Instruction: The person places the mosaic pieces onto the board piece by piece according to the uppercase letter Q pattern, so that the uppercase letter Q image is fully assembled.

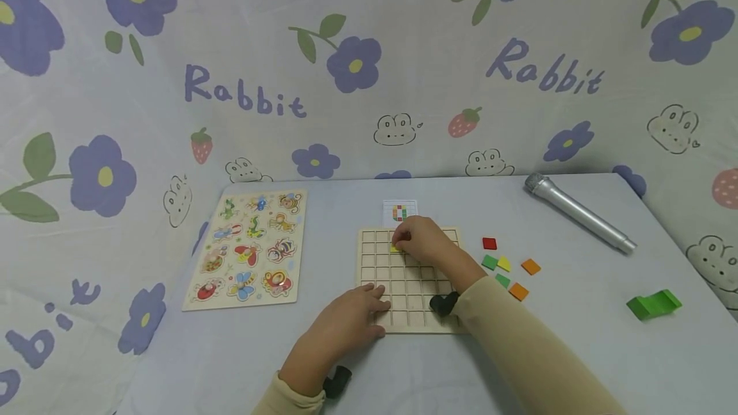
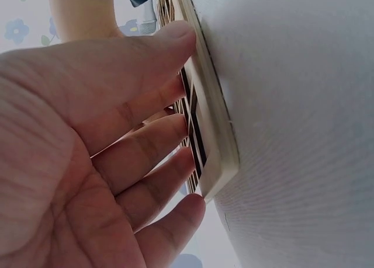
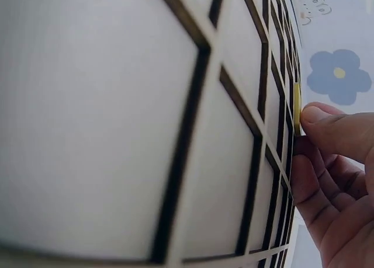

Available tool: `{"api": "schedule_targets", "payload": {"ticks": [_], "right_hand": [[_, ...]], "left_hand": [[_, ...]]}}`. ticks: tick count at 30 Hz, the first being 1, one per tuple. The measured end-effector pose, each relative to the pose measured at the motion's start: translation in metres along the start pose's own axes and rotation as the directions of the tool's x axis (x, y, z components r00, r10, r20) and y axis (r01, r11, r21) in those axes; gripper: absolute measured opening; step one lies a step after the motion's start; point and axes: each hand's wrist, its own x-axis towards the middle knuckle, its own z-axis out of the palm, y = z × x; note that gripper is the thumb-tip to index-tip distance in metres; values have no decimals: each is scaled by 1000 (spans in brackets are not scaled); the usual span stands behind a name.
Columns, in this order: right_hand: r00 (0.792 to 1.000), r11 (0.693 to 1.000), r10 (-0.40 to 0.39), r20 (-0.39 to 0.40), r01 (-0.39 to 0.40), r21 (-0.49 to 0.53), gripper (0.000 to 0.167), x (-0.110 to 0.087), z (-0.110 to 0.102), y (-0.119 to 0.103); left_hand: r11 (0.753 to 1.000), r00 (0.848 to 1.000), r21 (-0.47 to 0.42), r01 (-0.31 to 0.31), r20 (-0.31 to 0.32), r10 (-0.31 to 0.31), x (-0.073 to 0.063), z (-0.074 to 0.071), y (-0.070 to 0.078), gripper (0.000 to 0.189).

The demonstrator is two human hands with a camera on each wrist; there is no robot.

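Observation:
A wooden grid board [image 1: 409, 312] lies flat on the table. At its upper part my right hand [image 1: 423, 239] pinches a yellow square tile [image 1: 394, 249] down at a cell. In the right wrist view the thumb lies against the edge of this yellow tile [image 3: 297, 107], and the other fingers are bent. My left hand [image 1: 352, 319] rests on the board's left front corner, fingers spread. The left wrist view shows its fingertips on the board's rim [image 2: 216, 157]. Behind the board lies a small pattern card [image 1: 400, 212] with coloured squares.
Right of the board lie loose tiles: a red one [image 1: 489, 243], a yellow one [image 1: 504, 264], green ones and orange ones [image 1: 531, 266]. Farther right are a silver microphone [image 1: 582, 213] and a green block [image 1: 654, 305]. A wooden insect puzzle [image 1: 248, 248] lies left.

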Motion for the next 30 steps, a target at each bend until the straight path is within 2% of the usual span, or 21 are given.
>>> {"api": "schedule_targets", "payload": {"ticks": [4,8,12,16,20,23,26,30], "right_hand": [[999,1000,-15,-36,14,-13,12,-8,-12,4],[996,1000,-10,-94,8,-21,17,-20,-41,18],[990,999,45,-135,-48,-21,21,-33,-77,43],[984,989,121,-127,-130,-67,25,-47,-102,70],[975,971,222,-25,-224,-86,30,-59,-109,93],[963,962,265,52,-261,-81,32,-65,-107,105],[961,963,266,70,-261,-70,33,-68,-104,114],[966,966,255,49,-252,-56,30,-70,-101,119]], "left_hand": [[1000,1000,-6,6,1,-6,0,0,2,48],[1000,1000,-13,11,-5,-11,0,1,3,48],[1000,1000,-14,3,-15,-3,-2,1,1,48],[1000,1000,-14,-3,-19,3,-2,1,0,48],[1000,1000,-2,-8,-21,7,-1,1,-1,48],[1000,1000,4,-5,-22,5,0,2,-2,48],[1000,1000,-4,-3,-22,2,0,2,-2,48],[1000,1000,-12,0,-21,0,-1,3,-1,49]]}}
